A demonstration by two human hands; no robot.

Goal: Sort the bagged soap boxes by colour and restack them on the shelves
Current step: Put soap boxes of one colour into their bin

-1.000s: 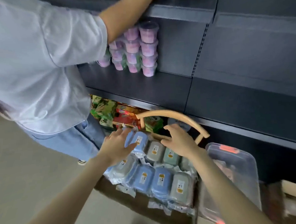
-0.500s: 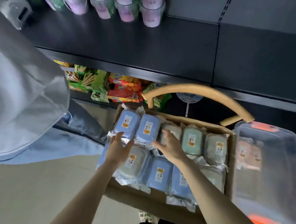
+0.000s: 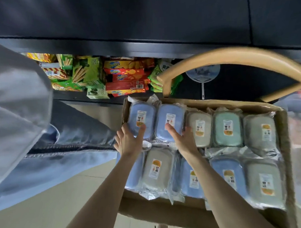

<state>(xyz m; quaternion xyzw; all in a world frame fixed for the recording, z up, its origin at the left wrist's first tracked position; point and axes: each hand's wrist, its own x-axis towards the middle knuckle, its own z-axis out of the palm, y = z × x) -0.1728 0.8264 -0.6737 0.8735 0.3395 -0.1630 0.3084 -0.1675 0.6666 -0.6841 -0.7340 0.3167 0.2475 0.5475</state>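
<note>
Both hands reach into the brown cardboard box (image 3: 285, 151) of bagged soap boxes. The left hand (image 3: 128, 141) lies, grip apart, on the far-left blue bagged soap box (image 3: 142, 119); the right hand (image 3: 182, 138), fingers spread, rests on the neighbouring blue one (image 3: 169, 121), beside a beige bagged box (image 3: 199, 128).
</note>
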